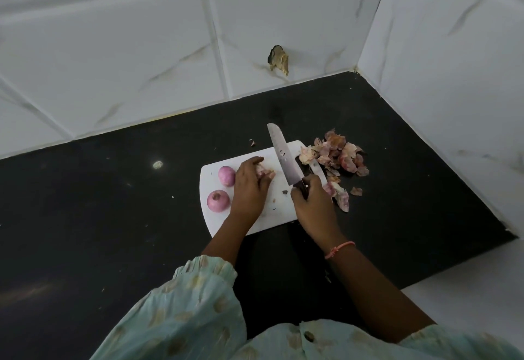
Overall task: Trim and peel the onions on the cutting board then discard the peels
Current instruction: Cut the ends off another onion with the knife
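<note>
On the cutting board (pixel 243 226), the left hand (pixel 249 186) gripped an onion (pixel 265 173) just left of the knife (pixel 283 158), whose blade ran away from the right hand (pixel 310 203) clasping its handle.

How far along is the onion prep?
Done: two peeled onions sit on the cutting board's left side. In hand: the left hand holds a third onion on the board; the right hand grips the knife beside it. Left: finish that onion and discard the peels, still piled on the counter right of the board.
</note>
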Demonstrator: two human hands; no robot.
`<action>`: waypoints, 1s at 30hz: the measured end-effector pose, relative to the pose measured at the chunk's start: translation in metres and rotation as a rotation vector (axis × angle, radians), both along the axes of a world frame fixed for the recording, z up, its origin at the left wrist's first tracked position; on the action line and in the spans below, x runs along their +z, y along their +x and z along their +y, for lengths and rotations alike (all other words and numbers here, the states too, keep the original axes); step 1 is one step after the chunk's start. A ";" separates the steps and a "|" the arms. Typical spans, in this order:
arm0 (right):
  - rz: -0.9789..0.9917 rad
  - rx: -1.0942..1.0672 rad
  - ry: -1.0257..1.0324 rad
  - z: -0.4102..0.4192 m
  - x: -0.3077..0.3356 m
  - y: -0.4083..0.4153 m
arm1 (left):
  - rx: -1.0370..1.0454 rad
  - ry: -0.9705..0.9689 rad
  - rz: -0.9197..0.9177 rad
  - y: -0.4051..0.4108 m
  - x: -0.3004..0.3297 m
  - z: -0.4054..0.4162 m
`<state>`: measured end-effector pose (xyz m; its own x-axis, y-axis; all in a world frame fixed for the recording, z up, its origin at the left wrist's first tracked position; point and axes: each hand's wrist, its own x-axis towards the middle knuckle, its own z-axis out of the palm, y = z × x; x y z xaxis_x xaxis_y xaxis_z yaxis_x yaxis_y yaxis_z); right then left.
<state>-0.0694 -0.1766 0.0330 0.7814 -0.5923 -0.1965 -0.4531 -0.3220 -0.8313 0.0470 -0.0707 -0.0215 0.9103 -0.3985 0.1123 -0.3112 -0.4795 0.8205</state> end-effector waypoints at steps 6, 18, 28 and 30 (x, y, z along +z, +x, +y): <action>0.023 0.121 -0.141 0.005 0.004 0.003 | -0.009 0.020 0.049 -0.006 -0.001 0.013; 0.126 0.260 -0.403 0.026 0.009 0.007 | 0.044 -0.105 0.125 -0.011 0.001 0.021; 0.378 0.290 -0.605 0.044 0.025 0.029 | 0.069 -0.132 0.105 -0.015 0.000 0.018; 0.394 0.297 -0.636 0.044 0.027 0.035 | 0.064 -0.153 0.112 -0.015 0.001 0.018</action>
